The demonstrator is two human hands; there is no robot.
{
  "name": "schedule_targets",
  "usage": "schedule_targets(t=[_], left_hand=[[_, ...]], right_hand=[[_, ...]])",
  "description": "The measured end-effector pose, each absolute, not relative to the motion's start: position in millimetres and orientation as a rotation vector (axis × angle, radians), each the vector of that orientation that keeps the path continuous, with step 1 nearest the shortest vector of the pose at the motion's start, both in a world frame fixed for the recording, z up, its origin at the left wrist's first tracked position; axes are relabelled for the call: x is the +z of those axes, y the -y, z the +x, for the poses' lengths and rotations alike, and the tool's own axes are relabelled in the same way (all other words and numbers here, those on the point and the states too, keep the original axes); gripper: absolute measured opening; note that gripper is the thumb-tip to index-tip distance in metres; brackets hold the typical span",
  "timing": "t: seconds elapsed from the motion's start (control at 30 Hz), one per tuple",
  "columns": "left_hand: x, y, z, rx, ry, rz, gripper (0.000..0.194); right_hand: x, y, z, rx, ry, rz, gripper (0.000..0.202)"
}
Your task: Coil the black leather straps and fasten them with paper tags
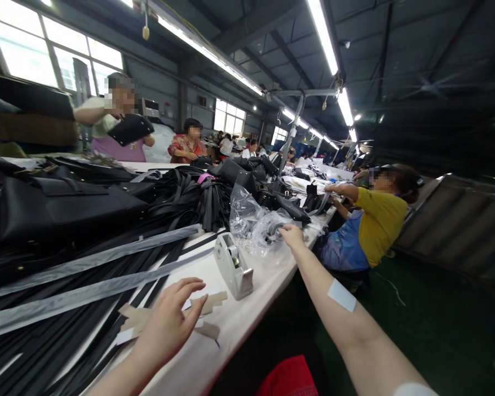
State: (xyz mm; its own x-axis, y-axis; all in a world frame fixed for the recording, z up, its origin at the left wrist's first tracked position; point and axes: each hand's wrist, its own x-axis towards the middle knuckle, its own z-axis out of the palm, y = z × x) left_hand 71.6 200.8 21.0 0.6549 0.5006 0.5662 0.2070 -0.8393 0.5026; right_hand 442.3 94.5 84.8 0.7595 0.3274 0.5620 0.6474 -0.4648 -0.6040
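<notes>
My left hand (171, 314) hovers over small brown cardboard pieces (208, 329) on the table, thumb and fingers apart, holding nothing. Just beyond it stands a white tape dispenser (231, 267). My right arm stretches forward along the table edge. At its end, my right hand (292, 235) has its fingers closed at the edge of a clear plastic bag (247, 212), beside a grey coiled item in the plastic; the fingertips are partly hidden. A pale patch (341, 295) sticks to my right forearm.
Long black straps (86, 324) and two strips in clear wrapping (107, 291) cover the left of the white table (268, 280). Black handbags (70, 203) are piled behind. A co-worker in yellow (379, 220) sits at the right; another person (119, 129) holds a black bag across the table.
</notes>
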Motion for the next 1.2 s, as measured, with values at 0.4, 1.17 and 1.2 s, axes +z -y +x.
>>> schedule_targets(t=[0.4, 1.17, 1.2], left_hand=[[20, -270, 49, 0.799, -1.12, 2.821, 0.03], [84, -145, 33, 0.202, -0.097, 2.832, 0.008], [81, -151, 35, 0.164, -0.188, 2.893, 0.008]], right_hand=[[4, -33, 411, -0.326, 0.845, -2.006, 0.028], [64, -61, 194, 1.295, 0.416, -0.997, 0.042], [72, -50, 202, 1.242, 0.401, -0.988, 0.036]])
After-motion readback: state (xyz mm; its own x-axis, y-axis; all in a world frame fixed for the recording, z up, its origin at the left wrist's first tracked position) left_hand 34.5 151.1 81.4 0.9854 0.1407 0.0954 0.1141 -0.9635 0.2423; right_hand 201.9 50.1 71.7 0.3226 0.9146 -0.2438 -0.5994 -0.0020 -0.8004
